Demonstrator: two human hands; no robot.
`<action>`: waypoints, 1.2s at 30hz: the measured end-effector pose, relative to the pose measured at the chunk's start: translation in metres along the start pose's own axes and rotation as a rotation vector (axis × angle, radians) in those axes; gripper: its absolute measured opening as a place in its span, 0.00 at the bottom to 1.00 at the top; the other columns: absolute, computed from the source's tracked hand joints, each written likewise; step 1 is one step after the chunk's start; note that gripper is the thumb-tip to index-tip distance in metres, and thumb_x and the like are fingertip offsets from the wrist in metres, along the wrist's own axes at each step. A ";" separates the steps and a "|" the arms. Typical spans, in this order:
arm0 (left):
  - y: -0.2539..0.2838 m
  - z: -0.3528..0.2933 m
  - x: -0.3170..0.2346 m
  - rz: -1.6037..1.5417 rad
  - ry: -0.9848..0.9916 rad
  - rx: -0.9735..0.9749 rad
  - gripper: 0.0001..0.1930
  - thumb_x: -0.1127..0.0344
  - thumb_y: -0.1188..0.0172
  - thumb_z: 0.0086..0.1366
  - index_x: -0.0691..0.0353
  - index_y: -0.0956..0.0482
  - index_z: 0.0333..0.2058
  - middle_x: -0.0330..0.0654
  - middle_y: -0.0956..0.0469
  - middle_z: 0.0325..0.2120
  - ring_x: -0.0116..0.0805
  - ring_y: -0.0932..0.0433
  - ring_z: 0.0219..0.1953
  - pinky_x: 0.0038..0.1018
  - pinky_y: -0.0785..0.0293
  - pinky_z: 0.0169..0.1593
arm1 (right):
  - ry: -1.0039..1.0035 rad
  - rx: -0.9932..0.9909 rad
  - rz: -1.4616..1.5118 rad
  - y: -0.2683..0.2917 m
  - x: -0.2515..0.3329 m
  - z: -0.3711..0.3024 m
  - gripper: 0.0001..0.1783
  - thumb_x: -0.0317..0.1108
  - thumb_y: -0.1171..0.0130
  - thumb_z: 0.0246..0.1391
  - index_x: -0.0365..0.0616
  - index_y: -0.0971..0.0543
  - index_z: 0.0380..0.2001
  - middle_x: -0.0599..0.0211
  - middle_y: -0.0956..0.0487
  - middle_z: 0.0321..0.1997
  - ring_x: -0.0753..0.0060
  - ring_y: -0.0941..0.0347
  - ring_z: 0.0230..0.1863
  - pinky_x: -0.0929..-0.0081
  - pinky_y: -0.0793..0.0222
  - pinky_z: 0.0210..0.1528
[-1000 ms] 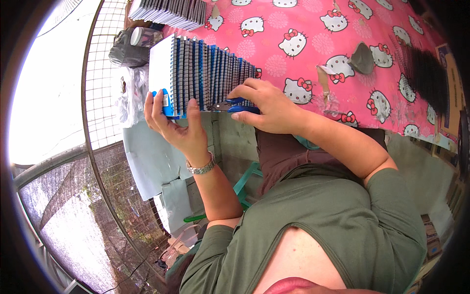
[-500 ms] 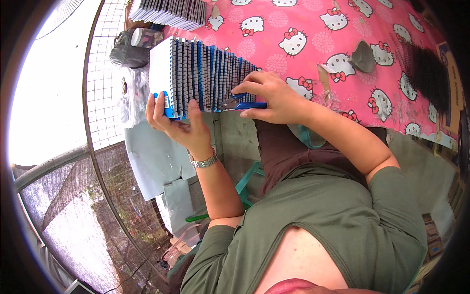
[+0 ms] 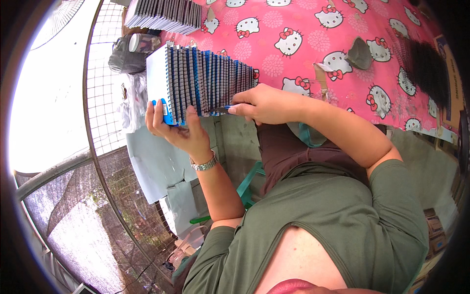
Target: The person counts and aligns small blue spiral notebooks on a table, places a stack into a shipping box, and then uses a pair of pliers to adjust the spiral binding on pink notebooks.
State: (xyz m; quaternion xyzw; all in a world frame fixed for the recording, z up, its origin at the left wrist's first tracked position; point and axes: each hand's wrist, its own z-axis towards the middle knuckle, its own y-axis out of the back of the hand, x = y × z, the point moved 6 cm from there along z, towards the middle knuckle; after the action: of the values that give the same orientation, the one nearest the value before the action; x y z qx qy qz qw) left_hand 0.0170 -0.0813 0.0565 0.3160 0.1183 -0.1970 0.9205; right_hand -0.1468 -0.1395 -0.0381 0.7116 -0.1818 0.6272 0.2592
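A tight row of spiral-bound notebooks [image 3: 208, 81] stands at the table's near left edge, coils facing up. A white sheet and a blue corner show on its leftmost one. My left hand [image 3: 178, 134] is closed round the near left end of the row, fingers on the outer face and thumb against the coils. Toward the near right side of the row, my right hand [image 3: 269, 104] is closed on blue-handled pliers [image 3: 228, 107]. Their jaws reach the near ends of the coils; most of the handles are hidden by my fingers.
Another stack of spiral notebooks [image 3: 164, 15] lies at the far left, near a lidded jar [image 3: 142, 43] and a dark bag [image 3: 122, 58]. A grey-green scrap [image 3: 360, 54] lies on the pink patterned table cover [image 3: 274, 41]. A wire mesh [image 3: 110, 88] borders the left side.
My right hand has closed round the pliers, whose handles were spread apart, and moved slightly left and down. The left hand keeps its hold on the notebooks.
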 end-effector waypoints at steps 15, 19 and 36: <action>0.000 0.001 -0.003 0.028 -0.038 -0.015 0.28 0.69 0.39 0.57 0.66 0.33 0.57 0.52 0.38 0.58 0.47 0.40 0.63 0.45 0.46 0.67 | 0.300 -0.351 -0.288 0.001 -0.004 -0.010 0.26 0.53 0.36 0.52 0.45 0.23 0.46 0.56 0.25 0.40 0.51 0.28 0.47 0.58 0.35 0.52; -0.001 0.000 -0.001 0.023 -0.024 -0.017 0.28 0.69 0.38 0.56 0.66 0.33 0.57 0.52 0.38 0.58 0.47 0.40 0.63 0.45 0.46 0.67 | 0.282 -0.394 -0.253 -0.004 -0.003 -0.015 0.26 0.53 0.38 0.54 0.44 0.23 0.46 0.56 0.24 0.40 0.51 0.28 0.46 0.57 0.33 0.50; -0.001 0.000 0.000 0.028 -0.035 -0.020 0.28 0.69 0.37 0.56 0.66 0.33 0.56 0.51 0.38 0.57 0.47 0.41 0.63 0.45 0.46 0.66 | 0.416 -0.450 -0.364 -0.001 -0.007 -0.014 0.25 0.47 0.31 0.46 0.50 0.22 0.46 0.61 0.25 0.41 0.55 0.29 0.48 0.59 0.37 0.52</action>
State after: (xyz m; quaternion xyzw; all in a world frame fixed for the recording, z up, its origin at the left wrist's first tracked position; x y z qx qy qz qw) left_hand 0.0168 -0.0820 0.0562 0.3047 0.0996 -0.1883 0.9283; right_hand -0.1587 -0.1309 -0.0436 0.5146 -0.1290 0.6462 0.5486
